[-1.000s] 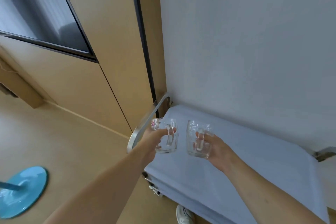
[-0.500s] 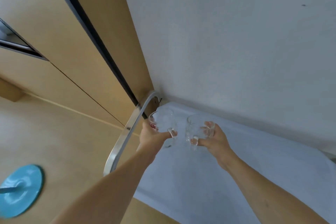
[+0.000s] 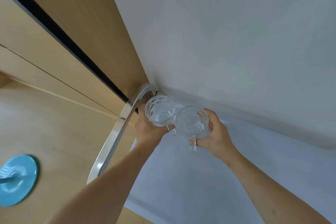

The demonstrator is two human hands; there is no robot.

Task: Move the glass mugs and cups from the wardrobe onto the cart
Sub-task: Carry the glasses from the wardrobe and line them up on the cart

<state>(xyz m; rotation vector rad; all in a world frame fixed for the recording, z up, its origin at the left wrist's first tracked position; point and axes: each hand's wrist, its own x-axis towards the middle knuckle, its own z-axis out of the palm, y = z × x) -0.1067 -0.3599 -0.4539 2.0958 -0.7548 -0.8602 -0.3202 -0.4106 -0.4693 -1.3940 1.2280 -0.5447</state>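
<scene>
We hold a glass mug in each hand: our left hand (image 3: pixel 149 129) grips the left mug (image 3: pixel 159 112), our right hand (image 3: pixel 214 134) the right mug (image 3: pixel 192 122), fingers curled round them, at the cart's (image 3: pixel 181 178) far left corner. Neither looks released; no other glassware shows there.

Cart (image 3: pixel 209 178) free — rail (image 3: pixel 116 138), wall (image 3: pixel 236 42) hem it.

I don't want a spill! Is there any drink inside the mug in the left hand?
Empty. The left mug is clear to its bottom, with no liquid showing, and stands upright, mouth up, in the left hand.
</scene>
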